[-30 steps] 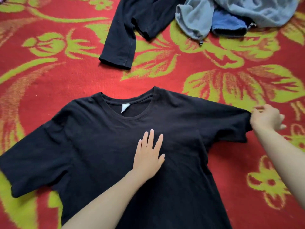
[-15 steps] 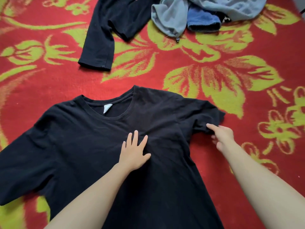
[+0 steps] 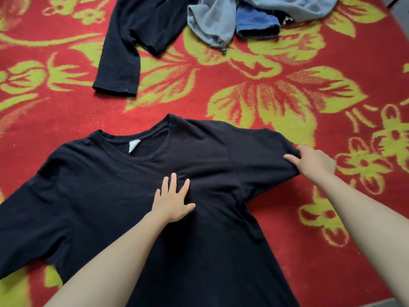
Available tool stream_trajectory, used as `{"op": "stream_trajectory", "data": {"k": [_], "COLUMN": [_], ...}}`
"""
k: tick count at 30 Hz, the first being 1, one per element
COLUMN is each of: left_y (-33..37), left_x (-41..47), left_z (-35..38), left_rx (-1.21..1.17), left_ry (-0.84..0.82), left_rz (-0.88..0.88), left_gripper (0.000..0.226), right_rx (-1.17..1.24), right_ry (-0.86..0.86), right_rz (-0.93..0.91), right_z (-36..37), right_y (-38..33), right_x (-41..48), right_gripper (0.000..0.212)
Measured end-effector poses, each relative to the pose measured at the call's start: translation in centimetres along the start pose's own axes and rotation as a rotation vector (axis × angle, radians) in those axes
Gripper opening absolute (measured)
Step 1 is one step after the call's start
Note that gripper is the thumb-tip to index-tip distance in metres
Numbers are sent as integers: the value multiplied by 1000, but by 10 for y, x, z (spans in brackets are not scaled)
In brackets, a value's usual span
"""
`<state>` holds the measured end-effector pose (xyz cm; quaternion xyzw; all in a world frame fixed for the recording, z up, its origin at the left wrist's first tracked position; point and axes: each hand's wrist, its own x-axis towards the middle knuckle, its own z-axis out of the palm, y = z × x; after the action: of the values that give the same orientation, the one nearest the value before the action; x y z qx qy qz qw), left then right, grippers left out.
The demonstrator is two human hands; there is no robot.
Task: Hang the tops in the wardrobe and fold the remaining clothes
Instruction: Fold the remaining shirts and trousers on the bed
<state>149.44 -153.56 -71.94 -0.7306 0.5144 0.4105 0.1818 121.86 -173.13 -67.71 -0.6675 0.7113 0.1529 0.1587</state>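
**Pressing and Gripping the Black T-shirt point(image 3: 110, 196) on the Carpet point(image 3: 221, 89)**

The black T-shirt is lying front-up on the red carpet with the green flower pattern, filling the lower half of the head view. Its neckline is pointing away from the person, and a white label point(image 3: 134, 145) is showing inside the collar. The left sleeve is lying spread out flat towards the left edge of the view.

The left hand point(image 3: 171, 200) is resting palm-down on the chest of the garment, just below the collar. Its fingers point(image 3: 173, 180) are lying straight and spread apart, pressing the fabric against the carpet and gripping nothing.

The right hand point(image 3: 314, 162) is sitting at the outer hem of the right sleeve point(image 3: 261, 151). One of its fingers point(image 3: 291, 157) is lying on top of the cloth while the rest are disappearing under the hem, so the hand is pinching the sleeve edge. The fabric between the two hands is drawing up into soft creases.

Further away, well apart from the T-shirt, a black long-sleeved top point(image 3: 124, 58) is lying with one sleeve stretched towards the person. Just to its right, a grey-blue garment point(image 3: 212, 21) and a blue garment point(image 3: 254, 23) are lying bunched together in a heap, touching one another.
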Motion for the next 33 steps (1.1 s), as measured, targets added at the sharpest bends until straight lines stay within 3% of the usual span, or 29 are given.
{"op": "stream_trajectory", "data": {"k": [3,6,9,11,15,18,21,24,25,27,29,30,33], "left_y": [3,3,0,-1,-4,-6,-8,-10,-11,-12,-12,-12,-8], "left_x": [1,3,5,6,11,14,15,16,17,18,19,19,19], "left_z": [-1,-8,-17,-21,-28,-33,-36,-38,-39,-39,-39,-38,-37], "left_rx": [14,16,6,-18,-81,-128,-176,-208,-214,-224,-231,-236,-215], "left_ry": [-13,-44,-93,-130,-198,-223,-232,-242,-246,-251,-255,-256,-256], "left_rz": [-19,-21,-19,-25,-33,-31,-25,-26,-26,-24,-22,-22,-32], "left_gripper": [77,77,76,76,75,72,68,65,64,63,62,63,64], "right_rx": [177,614,1010,1232,1355,1389,1354,1180,1126,890,544,446,469], "right_ry": [-205,-170,-103,-105,-127,-116,-214,-275,-257,-37,259,326,165], "right_rz": [99,312,416,405,326,402,529,488,441,258,102,57,136], "right_z": [18,37,36,32,30,30,26,21,15,4,-9,-12,-1], "right_y": [1,3,-6,-14,-31,-34,-32,-34,-37,-38,-38,-39,-39], "right_x": [-1,7,8,11,18,32,46,55,55,56,54,51,49], "right_gripper": [56,63,29,22,12,26,17,14,13,4,17,24,52]}}
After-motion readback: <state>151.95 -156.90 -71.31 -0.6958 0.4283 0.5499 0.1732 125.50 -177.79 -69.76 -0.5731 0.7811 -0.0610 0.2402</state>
